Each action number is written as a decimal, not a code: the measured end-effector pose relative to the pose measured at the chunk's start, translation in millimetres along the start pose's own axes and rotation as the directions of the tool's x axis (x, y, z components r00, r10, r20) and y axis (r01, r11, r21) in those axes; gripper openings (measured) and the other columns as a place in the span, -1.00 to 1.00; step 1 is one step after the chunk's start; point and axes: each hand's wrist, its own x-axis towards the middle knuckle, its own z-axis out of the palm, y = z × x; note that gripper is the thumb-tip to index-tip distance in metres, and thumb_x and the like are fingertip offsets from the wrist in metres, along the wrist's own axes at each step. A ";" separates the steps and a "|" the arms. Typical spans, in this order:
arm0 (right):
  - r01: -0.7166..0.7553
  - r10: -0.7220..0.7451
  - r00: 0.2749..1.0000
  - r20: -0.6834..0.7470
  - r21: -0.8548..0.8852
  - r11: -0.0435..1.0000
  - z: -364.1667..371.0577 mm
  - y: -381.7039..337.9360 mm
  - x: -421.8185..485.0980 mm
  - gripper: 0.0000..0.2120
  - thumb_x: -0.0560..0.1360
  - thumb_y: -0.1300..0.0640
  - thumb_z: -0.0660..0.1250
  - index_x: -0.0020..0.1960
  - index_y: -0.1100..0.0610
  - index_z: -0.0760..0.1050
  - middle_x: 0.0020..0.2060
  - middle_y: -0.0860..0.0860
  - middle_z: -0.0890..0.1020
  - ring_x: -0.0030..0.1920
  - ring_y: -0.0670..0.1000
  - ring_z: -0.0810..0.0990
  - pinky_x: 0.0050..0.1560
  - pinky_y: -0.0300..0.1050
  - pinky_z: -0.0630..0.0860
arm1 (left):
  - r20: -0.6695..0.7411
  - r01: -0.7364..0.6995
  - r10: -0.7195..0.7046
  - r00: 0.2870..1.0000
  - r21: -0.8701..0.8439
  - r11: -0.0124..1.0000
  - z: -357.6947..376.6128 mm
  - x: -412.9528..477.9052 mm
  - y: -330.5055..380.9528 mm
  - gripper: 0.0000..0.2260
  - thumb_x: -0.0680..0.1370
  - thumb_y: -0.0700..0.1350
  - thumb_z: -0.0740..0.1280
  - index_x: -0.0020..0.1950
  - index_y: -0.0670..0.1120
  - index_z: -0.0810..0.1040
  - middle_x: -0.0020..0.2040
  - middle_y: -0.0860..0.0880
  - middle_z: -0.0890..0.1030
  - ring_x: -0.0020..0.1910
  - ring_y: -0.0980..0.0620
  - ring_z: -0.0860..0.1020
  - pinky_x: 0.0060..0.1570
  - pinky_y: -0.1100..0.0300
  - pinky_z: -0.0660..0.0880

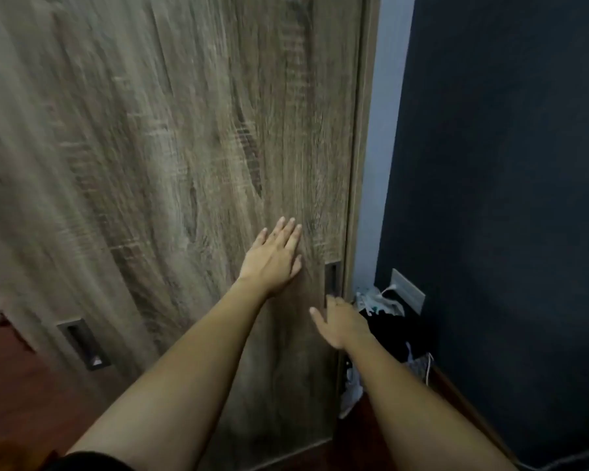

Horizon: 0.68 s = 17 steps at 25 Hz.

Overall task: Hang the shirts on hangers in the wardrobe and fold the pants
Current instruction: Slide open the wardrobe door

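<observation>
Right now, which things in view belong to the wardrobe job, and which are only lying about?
For the job: wardrobe door, its recessed handle, left hand flat on the door, right hand at the handle.

Lying about: wall socket, dark clutter in the corner.

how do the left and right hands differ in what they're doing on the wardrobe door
The left hand lies flat, palm on the wardrobe door, fingers spread pointing up; the right hand sits lower, fingers curled at the recessed handle near the door's right edge. The left hand is higher and further from that edge. Both are bare and hold nothing.
</observation>
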 end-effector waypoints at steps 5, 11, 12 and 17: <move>-0.080 0.078 0.996 0.042 0.045 0.996 7.1 17.0 55.2 -0.37 0.58 -0.15 0.03 0.49 0.24 0.07 0.42 0.20 0.29 0.38 0.18 0.31 0.33 0.03 0.33 | -0.179 -0.104 0.112 0.977 0.055 0.993 34.5 51.9 24.8 -0.48 0.62 -0.01 0.08 0.53 -0.16 0.06 0.55 -0.11 0.08 0.53 -0.06 0.03 0.46 -0.01 0.01; -0.135 0.124 0.989 0.086 0.135 0.982 13.6 30.2 102.8 -0.39 0.56 -0.17 0.06 0.40 0.27 0.20 0.31 0.22 0.43 0.28 0.21 0.44 0.21 0.01 0.41 | -0.417 -0.053 0.191 0.889 0.321 0.946 78.8 101.1 31.2 -0.43 0.45 -0.01 0.10 0.44 -0.17 0.32 0.46 -0.12 0.33 0.45 -0.05 0.29 0.43 -0.01 0.11; -0.140 0.126 0.988 0.094 0.158 0.977 13.8 29.8 107.3 -0.41 0.56 -0.18 0.07 0.37 0.27 0.22 0.28 0.23 0.46 0.25 0.21 0.46 0.19 0.00 0.41 | -0.449 -0.020 0.180 0.875 0.337 0.941 84.9 106.0 31.4 -0.42 0.47 0.00 0.12 0.47 -0.17 0.27 0.48 -0.10 0.30 0.47 -0.02 0.23 0.44 0.00 0.00; -0.131 0.115 0.990 0.081 0.221 0.967 15.1 28.6 117.0 -0.45 0.50 -0.21 0.19 0.25 0.20 0.25 0.21 0.20 0.51 0.21 0.21 0.49 0.10 -0.01 0.43 | -0.506 0.049 0.229 0.831 0.477 0.877 106.6 115.1 12.7 -0.42 0.56 0.07 0.10 0.53 -0.12 0.10 0.51 0.00 0.24 0.48 0.06 0.11 0.40 0.01 -0.13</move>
